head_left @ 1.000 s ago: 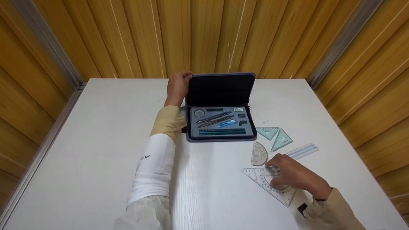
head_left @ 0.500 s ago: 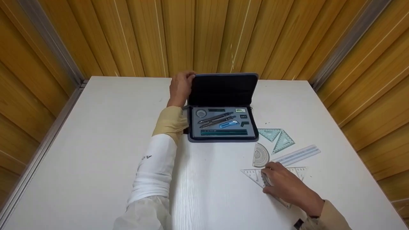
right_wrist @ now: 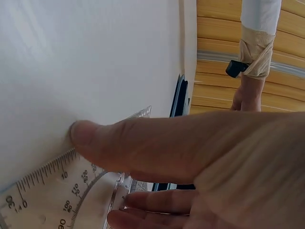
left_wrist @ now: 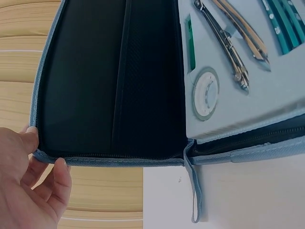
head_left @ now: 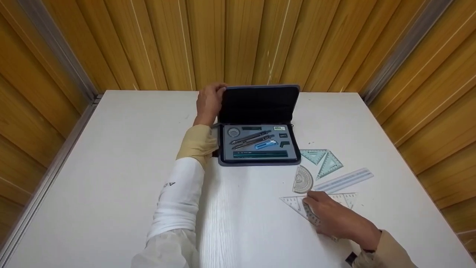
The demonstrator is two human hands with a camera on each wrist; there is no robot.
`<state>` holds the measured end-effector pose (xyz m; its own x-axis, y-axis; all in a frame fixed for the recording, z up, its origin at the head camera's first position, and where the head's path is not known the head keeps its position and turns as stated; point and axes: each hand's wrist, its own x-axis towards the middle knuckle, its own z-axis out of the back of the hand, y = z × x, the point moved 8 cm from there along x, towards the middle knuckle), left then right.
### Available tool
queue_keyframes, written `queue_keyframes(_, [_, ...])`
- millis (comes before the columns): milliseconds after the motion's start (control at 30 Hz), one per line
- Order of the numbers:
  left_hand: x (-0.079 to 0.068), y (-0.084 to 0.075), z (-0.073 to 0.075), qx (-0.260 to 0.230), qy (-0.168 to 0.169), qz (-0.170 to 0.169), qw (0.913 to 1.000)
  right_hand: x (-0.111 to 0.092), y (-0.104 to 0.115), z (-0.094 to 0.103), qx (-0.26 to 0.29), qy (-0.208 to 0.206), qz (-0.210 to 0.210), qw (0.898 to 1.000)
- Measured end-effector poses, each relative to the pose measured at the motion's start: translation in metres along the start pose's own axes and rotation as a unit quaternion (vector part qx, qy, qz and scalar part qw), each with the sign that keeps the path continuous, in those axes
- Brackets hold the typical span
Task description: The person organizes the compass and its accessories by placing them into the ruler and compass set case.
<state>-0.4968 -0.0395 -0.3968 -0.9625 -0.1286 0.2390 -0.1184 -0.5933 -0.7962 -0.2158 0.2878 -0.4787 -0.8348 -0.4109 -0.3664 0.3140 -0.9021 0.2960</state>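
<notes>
A blue zip case [head_left: 260, 163] lies unfolded, its dark-lined lid [head_left: 258, 104] raised. My left hand [head_left: 208, 102] grips the lid's upper left corner, thumb inside and fingers outside in the left wrist view. The grey insert [left_wrist: 162, 226] is mostly out of that view's lower part. My right hand [head_left: 336, 216] holds a large clear set square [head_left: 295, 203] on the table, partly covering it. In the right wrist view the thumb lies at the long edge of the set square [right_wrist: 47, 191], with the fingers at its other side.
Near the set square lie a clear protractor [head_left: 303, 179], a ruler [head_left: 344, 180] and two small green set squares [head_left: 330, 165]. The insert holds two compasses [head_left: 251, 139], a blue cutter [head_left: 266, 144] and green pencils [head_left: 260, 154]. A wood-patterned wall [head_left: 241, 41] stands behind.
My right hand has shifted back and left across the set square, its thumb moving to the long edge; more of the ruler shows. My left hand keeps hold of the lid.
</notes>
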Motion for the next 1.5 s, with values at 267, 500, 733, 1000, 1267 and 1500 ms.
queue_keyframes(267, [-0.006, 0.002, -0.001, 0.002, 0.008, -0.008, 0.9999, -0.018, -0.007, -0.007, -0.021, 0.024, -0.004, 0.999])
queue_keyframes(500, [-0.008, 0.004, 0.005, -0.013, -0.001, -0.013, 0.9998, -0.021, -0.012, -0.014, 0.002, 0.052, -0.006, 0.999])
queue_keyframes(733, [-0.007, 0.004, 0.003, -0.011, -0.002, -0.015, 0.9998, -0.022, -0.006, -0.012, -0.018, 0.043, 0.009, 0.999])
queue_keyframes(1000, [-0.007, 0.005, 0.000, -0.004, 0.000, -0.012, 0.9999, -0.029, 0.013, -0.023, -0.015, 0.036, 0.027, 0.999])
queue_keyframes(1267, [-0.005, 0.005, 0.002, 0.000, -0.009, -0.026, 0.9996, -0.011, 0.024, -0.018, 0.003, 0.031, 0.024, 0.999])
queue_keyframes(1500, [-0.006, 0.004, 0.000, 0.007, -0.013, -0.026, 0.9995, -0.002, 0.025, -0.013, -0.048, -0.015, 0.058, 0.997])
